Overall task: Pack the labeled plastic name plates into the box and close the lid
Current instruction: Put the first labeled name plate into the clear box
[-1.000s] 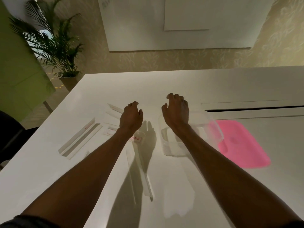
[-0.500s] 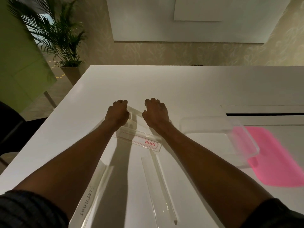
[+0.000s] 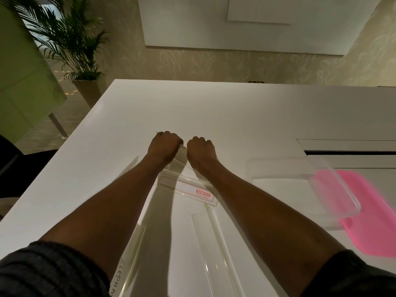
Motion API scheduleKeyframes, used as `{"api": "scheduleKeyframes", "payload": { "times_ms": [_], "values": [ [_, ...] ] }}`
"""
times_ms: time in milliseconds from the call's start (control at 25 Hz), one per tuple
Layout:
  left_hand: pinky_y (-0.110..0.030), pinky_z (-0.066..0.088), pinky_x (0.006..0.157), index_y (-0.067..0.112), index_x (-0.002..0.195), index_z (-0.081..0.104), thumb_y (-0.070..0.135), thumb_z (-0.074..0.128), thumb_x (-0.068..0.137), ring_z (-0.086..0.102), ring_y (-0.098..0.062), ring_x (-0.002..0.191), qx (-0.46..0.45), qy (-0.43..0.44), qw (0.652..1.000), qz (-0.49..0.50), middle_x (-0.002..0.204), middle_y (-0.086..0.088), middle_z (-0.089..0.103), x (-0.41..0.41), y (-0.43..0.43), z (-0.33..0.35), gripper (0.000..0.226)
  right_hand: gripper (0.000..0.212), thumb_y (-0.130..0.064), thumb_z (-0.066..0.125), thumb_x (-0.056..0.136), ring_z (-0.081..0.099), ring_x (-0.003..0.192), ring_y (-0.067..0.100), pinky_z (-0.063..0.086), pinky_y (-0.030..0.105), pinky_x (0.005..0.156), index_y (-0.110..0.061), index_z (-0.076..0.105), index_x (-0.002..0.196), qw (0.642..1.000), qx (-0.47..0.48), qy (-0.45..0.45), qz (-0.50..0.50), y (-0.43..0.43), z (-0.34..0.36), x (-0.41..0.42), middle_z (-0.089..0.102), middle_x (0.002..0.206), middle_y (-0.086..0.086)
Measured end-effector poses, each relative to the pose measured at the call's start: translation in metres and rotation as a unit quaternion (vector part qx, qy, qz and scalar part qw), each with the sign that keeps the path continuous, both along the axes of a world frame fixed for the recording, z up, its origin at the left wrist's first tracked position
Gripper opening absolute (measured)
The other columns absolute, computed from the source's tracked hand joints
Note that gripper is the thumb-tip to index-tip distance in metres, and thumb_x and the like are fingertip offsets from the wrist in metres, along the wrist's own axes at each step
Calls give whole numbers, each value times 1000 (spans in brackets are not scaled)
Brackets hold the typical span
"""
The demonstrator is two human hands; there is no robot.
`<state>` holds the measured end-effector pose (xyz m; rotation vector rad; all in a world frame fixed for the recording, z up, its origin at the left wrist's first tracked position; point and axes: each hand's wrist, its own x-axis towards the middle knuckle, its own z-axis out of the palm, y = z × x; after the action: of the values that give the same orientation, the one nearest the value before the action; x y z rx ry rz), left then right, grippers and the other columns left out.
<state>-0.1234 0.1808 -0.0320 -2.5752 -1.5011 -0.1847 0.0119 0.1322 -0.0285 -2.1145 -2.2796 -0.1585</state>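
A: Fingers (image 3: pixel 171 137) of the left hand (image 3: pixel 164 146) are curled down into a fist over the far end of a clear name plate (image 3: pixel 188 186), and the right hand (image 3: pixel 200 150) is curled the same way just beside it.

B: Are they gripping the plate?

A: Both hands close on its far end, though the fingertips are hidden under the knuckles. The plate runs from between the hands toward the camera, lying on the white table (image 3: pixel 214 108).

B: How does it look?

A: Transparent, folded plastic, with a red-outlined card inside and a red "GEMSON" label near its closer end.

B: Others?

A: Two more lie closer: one with handwritten letters (image 3: pixel 128 262) by the left forearm, one plain (image 3: pixel 214 251) between the arms.

B: And the box?

A: A clear box (image 3: pixel 300 183) sits open to the right, well apart from the hands, its edge over a pink lid (image 3: pixel 368 215).
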Motion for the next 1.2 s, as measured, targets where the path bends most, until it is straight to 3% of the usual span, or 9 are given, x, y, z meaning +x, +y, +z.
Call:
{"api": "scheduleKeyframes", "payload": {
  "times_ms": [80,200,360,480,560,760,920,1000,1200],
  "values": [
    [-33,39,80,26,101,79,8,56,93,66,-26,92,30,11,999,-2,97,-1,76,0,-3,5,30,26,-5,61,91,60,113,24,44,33,93,-12,63,116,1000,9,-16,12,-4,4,2,63,115,5],
    [-37,46,86,21,109,78,10,56,95,68,-31,95,55,10,998,-18,102,-6,77,-3,-11,15,29,17,-13,59,97,61,109,22,44,32,87,-13,65,112,999,34,-16,21,-9,10,9,62,113,3],
    [-31,42,60,22,104,73,14,50,99,65,-28,85,87,-25,996,-20,97,-1,75,-9,-30,33,25,32,-40,52,104,61,107,25,48,39,90,-17,71,116,981,85,174,-7,-29,23,26,65,115,4],
    [-27,35,52,21,102,73,12,54,95,65,-26,79,126,-43,991,-22,91,2,74,-11,-51,49,22,38,-50,59,98,62,110,20,51,40,91,-20,65,121,933,164,321,-12,-59,29,39,65,116,0],
    [-30,47,50,19,99,75,11,62,90,67,-26,75,158,-80,984,-30,86,2,76,-12,-66,55,18,47,-58,63,93,62,106,14,53,34,86,-24,59,125,889,212,404,-39,-82,34,45,62,116,-5],
    [-24,41,43,20,106,78,8,71,78,63,-24,59,273,-123,952,-61,87,5,77,3,-106,66,32,57,-55,65,93,62,91,6,55,22,79,-23,45,136,753,179,626,-95,-126,56,54,60,117,0],
    [-26,38,43,17,114,75,5,68,77,58,-23,57,345,-93,930,-86,104,6,76,20,-139,72,39,56,-64,60,92,68,99,14,60,40,92,-27,44,131,696,165,692,-92,-150,67,56,63,108,-7],
    [-26,39,44,16,115,75,5,68,78,59,-23,59,359,-93,924,-93,108,4,75,28,-157,74,39,53,-64,62,91,70,97,15,60,40,93,-29,45,127,681,168,706,-100,-161,72,58,63,105,-12],
    [-28,41,51,17,118,74,12,68,86,61,-22,74,352,-123,922,-102,109,2,74,44,-193,79,32,39,-44,70,94,75,82,5,61,43,93,-25,56,125,632,192,744,-95,-188,74,78,69,104,-6]
  ]
}}
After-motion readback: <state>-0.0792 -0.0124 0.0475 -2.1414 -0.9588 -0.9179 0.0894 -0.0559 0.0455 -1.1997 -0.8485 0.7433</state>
